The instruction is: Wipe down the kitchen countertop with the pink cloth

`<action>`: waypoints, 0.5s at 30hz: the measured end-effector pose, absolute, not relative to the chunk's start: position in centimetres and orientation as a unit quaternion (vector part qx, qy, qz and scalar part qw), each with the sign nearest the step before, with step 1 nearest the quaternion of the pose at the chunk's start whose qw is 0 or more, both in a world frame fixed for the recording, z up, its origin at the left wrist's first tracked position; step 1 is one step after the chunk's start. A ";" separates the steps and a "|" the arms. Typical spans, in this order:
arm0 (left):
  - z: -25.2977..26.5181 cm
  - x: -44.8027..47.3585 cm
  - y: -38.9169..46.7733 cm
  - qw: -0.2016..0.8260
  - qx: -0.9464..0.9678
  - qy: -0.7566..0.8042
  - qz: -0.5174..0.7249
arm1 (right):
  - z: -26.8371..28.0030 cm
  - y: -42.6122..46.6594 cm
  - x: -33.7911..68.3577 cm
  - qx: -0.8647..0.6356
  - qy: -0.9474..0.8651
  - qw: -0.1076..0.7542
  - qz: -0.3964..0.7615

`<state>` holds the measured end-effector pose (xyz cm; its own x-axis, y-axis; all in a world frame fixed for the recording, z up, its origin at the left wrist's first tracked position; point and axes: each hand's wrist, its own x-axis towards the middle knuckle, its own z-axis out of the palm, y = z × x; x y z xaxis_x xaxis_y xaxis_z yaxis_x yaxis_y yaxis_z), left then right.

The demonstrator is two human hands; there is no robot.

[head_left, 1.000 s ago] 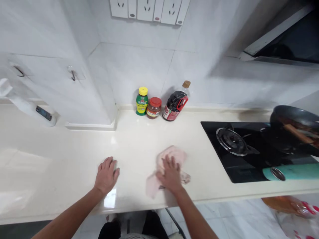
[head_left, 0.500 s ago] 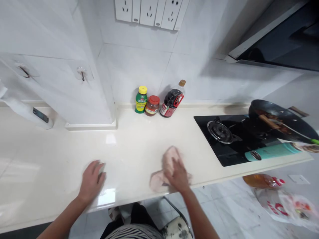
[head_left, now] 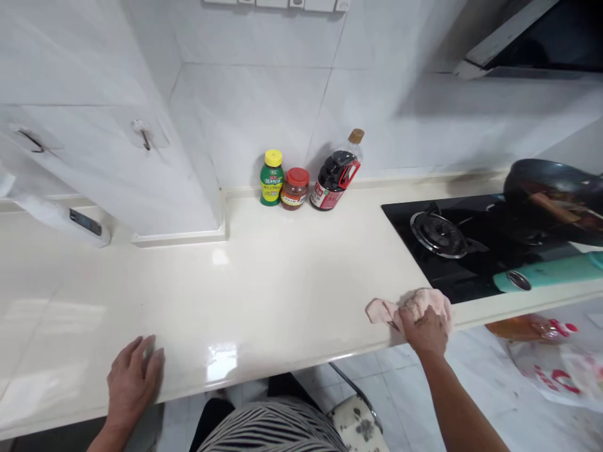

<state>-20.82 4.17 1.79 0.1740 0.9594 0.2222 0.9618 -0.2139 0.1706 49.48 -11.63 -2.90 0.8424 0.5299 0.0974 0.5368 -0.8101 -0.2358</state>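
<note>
A crumpled pink cloth (head_left: 436,301) lies on the cream countertop (head_left: 292,289), by the near left corner of the stove. My right hand (head_left: 424,329) grips it, with fingers curled into the fabric and part of the cloth spread out to the left. Far to the left, my left hand (head_left: 133,373) rests on the counter near its front edge. It holds nothing, and its fingers are slightly apart.
Against the wall stand a green bottle with yellow cap (head_left: 272,178), a red-lidded jar (head_left: 294,189) and a soy sauce bottle (head_left: 336,172). On the right are the black gas stove (head_left: 452,276), a wok (head_left: 546,182) and a teal cylinder (head_left: 556,271). A stool (head_left: 358,424) is below.
My right hand has moved right with the pink cloth, up to the stove's corner. My left hand has shifted left and nearer the front edge. The view has shifted slightly.
</note>
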 end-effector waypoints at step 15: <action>2.5 -35.0 5.0 0.019 -0.779 -0.589 -0.215 | -0.2 -4.5 8.4 -0.853 -0.510 0.076 0.081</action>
<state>-34.99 4.97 2.52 0.2149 0.9089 0.3575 0.9255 -0.3064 0.2226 8.44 -4.52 -0.15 0.4675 0.8819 -0.0603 0.8574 -0.4690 -0.2117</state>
